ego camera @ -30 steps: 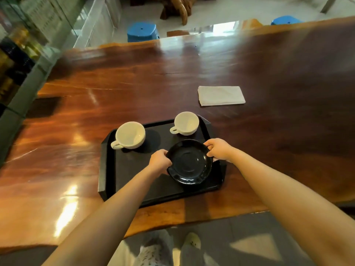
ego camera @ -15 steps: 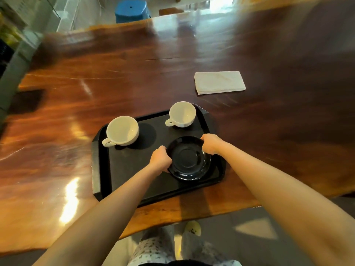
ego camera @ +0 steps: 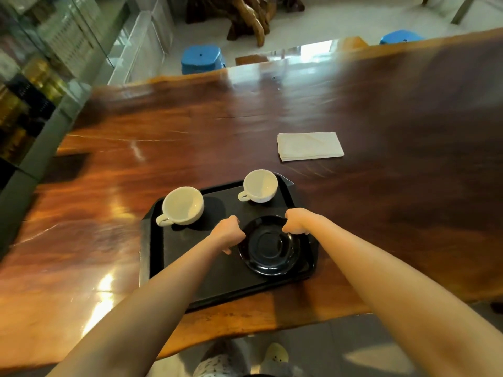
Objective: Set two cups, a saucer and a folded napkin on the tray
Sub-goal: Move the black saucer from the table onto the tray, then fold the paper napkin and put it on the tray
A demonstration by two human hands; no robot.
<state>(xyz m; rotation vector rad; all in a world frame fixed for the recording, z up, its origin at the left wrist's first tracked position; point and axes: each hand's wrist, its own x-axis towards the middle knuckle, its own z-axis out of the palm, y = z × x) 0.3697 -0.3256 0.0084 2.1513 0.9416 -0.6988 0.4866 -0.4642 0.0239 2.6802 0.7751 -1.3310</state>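
A black tray (ego camera: 174, 262) lies on the wooden table near its front edge. Two white cups stand upright at the tray's back: one cup (ego camera: 183, 205) at the left, the other cup (ego camera: 260, 185) at the right corner. A black saucer (ego camera: 269, 247) rests in the tray's front right part. My left hand (ego camera: 227, 234) curls on the saucer's left rim, and my right hand (ego camera: 298, 220) curls on its far right rim. A folded white napkin (ego camera: 309, 146) lies on the table beyond the tray, to the right, apart from both hands.
The wooden table (ego camera: 381, 213) stretches far to the right and back. A glass cabinet (ego camera: 32, 85) with bottles stands at the left. Blue stools (ego camera: 202, 58) sit beyond the far edge. My feet (ego camera: 275, 355) show below the front edge.
The saucer has settled lower onto the tray's front right. Both hands stay at its rim. The head view has swung down and back up.
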